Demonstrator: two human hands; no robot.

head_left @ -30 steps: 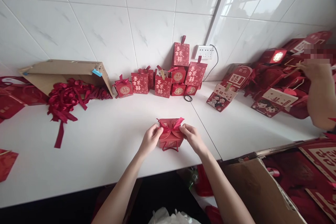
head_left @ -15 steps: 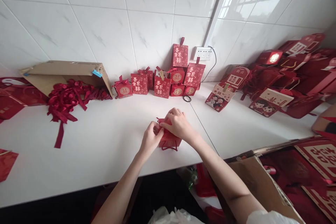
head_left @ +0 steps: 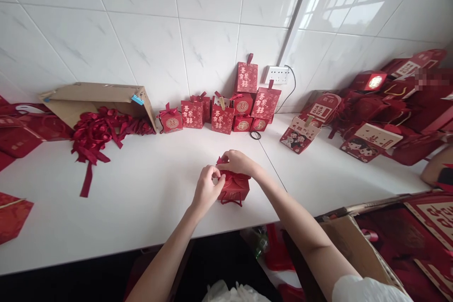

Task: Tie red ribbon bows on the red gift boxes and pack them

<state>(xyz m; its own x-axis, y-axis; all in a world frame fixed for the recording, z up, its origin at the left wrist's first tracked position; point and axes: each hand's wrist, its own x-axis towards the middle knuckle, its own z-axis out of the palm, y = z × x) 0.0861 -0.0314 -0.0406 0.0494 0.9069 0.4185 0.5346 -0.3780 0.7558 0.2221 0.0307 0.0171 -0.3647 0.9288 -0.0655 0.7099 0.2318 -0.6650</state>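
Note:
A small red gift box with a dark red cord handle stands on the white table in front of me. My left hand is at the box's upper left edge, thumb and forefinger curled together around a red ribbon. From above, my right hand reaches over the top of the box. Its bent fingers close on the ribbon at the same corner, and the fingertips are partly hidden. Ribbon also lies across the box's top, just under the right hand.
A cardboard box on its side spills red ribbons. Several finished-looking red gift boxes stand along the tiled wall, near a power strip. More red boxes pile up at right. An open carton stands below the table edge.
Both hands stay at the box's upper left corner. My right hand has flattened and drawn lower over the top, uncovering more of the box. The view has shifted slightly left.

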